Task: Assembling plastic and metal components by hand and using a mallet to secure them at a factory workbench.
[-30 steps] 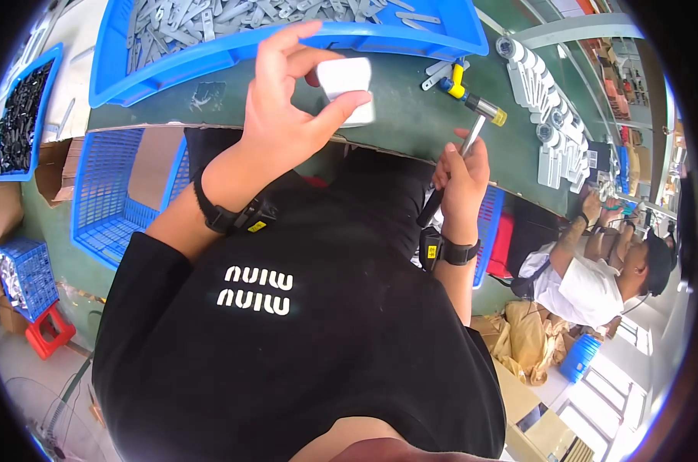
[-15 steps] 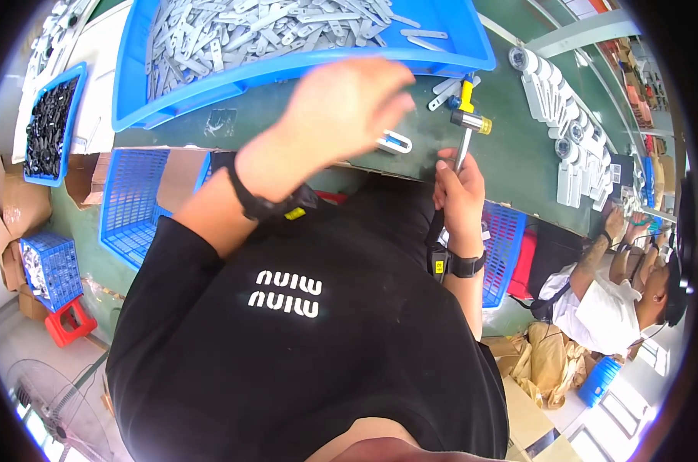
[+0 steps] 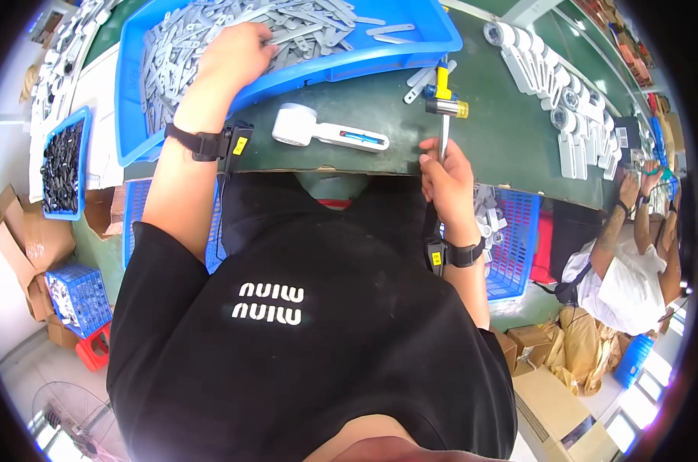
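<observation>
My left hand (image 3: 237, 58) is over the blue bin (image 3: 349, 68), its thumb and fingers bent and a little apart. It touches or hovers just above the heap of flat grey strips (image 3: 176, 73); nothing held shows between the fingertips. My right hand (image 3: 449, 177) is closed around the metal handle of a small hammer (image 3: 444, 127), whose head has a yellow face and points away from me. Between my hands, a white round-headed part with a handle (image 3: 293, 125) lies on the green table (image 3: 349, 165). A blue piece (image 3: 364, 138) shows in the handle's slot.
Beyond the hammer are a yellow-and-blue tool (image 3: 442, 75) and a few loose grey strips (image 3: 417, 83). Rows of white handled parts (image 3: 545, 81) stand at the right. A tray of black pieces (image 3: 64, 162) is at the left. Another person (image 3: 622, 269) works at the far right.
My left hand has moved left and away from me, from above the table edge to the grey strips. The white part shows fully now. The right hand still grips the hammer.
</observation>
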Demonstrator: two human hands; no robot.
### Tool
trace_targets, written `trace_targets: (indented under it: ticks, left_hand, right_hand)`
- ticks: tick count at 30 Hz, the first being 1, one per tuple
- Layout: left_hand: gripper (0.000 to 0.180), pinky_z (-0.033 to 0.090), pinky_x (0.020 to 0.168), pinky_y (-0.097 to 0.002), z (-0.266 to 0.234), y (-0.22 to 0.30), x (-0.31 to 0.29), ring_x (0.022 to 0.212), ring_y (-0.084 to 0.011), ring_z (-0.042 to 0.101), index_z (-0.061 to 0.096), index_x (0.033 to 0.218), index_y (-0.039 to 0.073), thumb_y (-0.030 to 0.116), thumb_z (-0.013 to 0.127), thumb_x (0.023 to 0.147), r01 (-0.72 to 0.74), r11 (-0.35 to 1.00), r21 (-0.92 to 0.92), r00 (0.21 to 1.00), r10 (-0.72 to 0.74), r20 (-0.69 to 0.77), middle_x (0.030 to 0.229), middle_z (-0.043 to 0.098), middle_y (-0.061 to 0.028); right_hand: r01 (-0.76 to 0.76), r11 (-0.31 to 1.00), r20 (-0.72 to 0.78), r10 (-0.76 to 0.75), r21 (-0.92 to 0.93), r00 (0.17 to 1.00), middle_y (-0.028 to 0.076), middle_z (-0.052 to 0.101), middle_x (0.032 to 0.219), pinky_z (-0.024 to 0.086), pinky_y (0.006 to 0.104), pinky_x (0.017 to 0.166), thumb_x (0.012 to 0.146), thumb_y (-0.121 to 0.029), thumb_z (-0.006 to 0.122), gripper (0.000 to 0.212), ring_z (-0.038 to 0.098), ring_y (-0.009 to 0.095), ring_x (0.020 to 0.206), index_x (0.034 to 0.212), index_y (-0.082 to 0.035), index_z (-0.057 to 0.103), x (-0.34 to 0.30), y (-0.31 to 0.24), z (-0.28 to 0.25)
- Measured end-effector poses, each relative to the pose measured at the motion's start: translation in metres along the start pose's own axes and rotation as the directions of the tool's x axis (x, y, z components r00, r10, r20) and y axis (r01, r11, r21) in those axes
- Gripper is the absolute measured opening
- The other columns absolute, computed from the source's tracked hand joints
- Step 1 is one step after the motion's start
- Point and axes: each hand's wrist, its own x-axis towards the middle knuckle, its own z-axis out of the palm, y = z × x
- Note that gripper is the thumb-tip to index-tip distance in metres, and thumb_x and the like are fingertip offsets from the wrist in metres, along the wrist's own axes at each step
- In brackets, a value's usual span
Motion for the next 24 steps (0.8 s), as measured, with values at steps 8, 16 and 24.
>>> trace_targets:
  ticks: [8, 16, 24]
  left_hand:
    - [0.021, 0.06, 0.089, -0.0476, -0.01, -0.014, -0.006, 0.101, -0.036, 0.077, 0.078, 0.111, 0.012, 0.023, 0.079, 0.093, -0.122, 0.991, -0.058, 0.98, 0.111, -0.163, 0.103, 0.081, -0.0133]
    - [0.018, 0.046, 0.06, -0.024, -0.03, 0.053, -0.103, 0.066, -0.006, 0.06, 0.081, 0.111, 0.007, 0.006, 0.084, 0.094, -0.325, 0.747, -0.58, 0.946, 0.252, -0.206, 0.083, 0.073, -0.0009]
    - [0.014, 0.051, 0.067, -0.0337, 0.012, 0.069, -0.117, 0.074, -0.0199, 0.068, 0.08, 0.103, 0.005, 0.008, 0.084, 0.09, -0.433, 0.626, -0.649, 0.886, 0.429, -0.177, 0.093, 0.075, -0.007]
  right_hand:
    - [0.047, 0.999, -0.023, -0.048, -0.016, 0.999, -0.009, 0.05, 0.071, 0.035, 0.0231, 0.047, 0.103, -0.004, 0.066, 0.011, 0.046, 0.002, 0.053, 0.114, -0.004, 0.066, 0.003, 0.006, 0.002]
    - [0.038, 0.998, 0.101, -0.043, 0.05, 0.994, -0.005, 0.064, 0.075, 0.036, 0.0215, 0.046, 0.104, -0.013, 0.072, 0.019, 0.045, 0.001, 0.051, 0.121, -0.004, 0.073, -0.007, -0.024, 0.023]
    - [0.149, 0.988, 0.083, -0.153, 0.046, 0.985, 0.003, 0.076, 0.085, 0.037, 0.0207, 0.044, 0.11, -0.016, 0.067, 0.022, 0.047, 0.002, 0.05, 0.124, 0.0, 0.072, 0.004, -0.029, 0.055]
